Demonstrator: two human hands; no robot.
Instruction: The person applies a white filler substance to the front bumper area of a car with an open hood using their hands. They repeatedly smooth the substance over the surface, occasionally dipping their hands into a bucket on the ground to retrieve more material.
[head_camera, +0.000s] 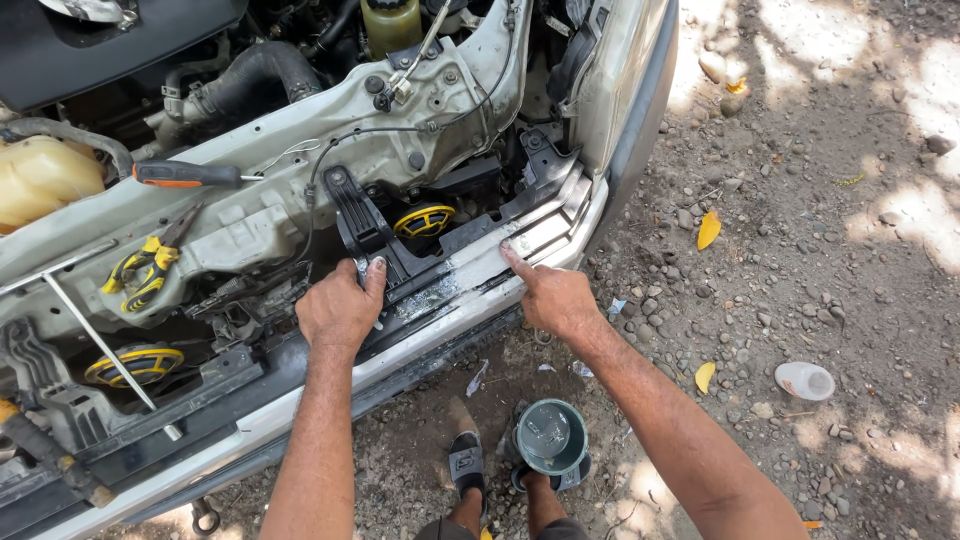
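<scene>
Both forearms are reaching up from the bottom edge toward the front of a car with its bumper cover off. The left hand (340, 308) is curling loosely over the lower edge of a black plastic bracket (365, 228), thumb up against it; whether it is pinching something small underneath cannot be told. The right hand (556, 296) is lying mostly closed, its forefinger stretched out and pressing on the pale bumper beam (545, 232) just right of the bracket. A yellow horn (424, 219) is sitting behind the bracket, between the two hands. Further left, yellow-handled pliers (143, 268) and an orange-and-black screwdriver (186, 174) are resting on the upper crossmember (250, 215), and a second yellow horn (133, 365) is showing low down beside a thin metal rod (98, 340). On the gravel ground (800, 250), a grey round tin (551, 437) is standing by the person's sandalled feet (467, 462), and a white plastic cap (804, 380) is lying well apart to the right.
</scene>
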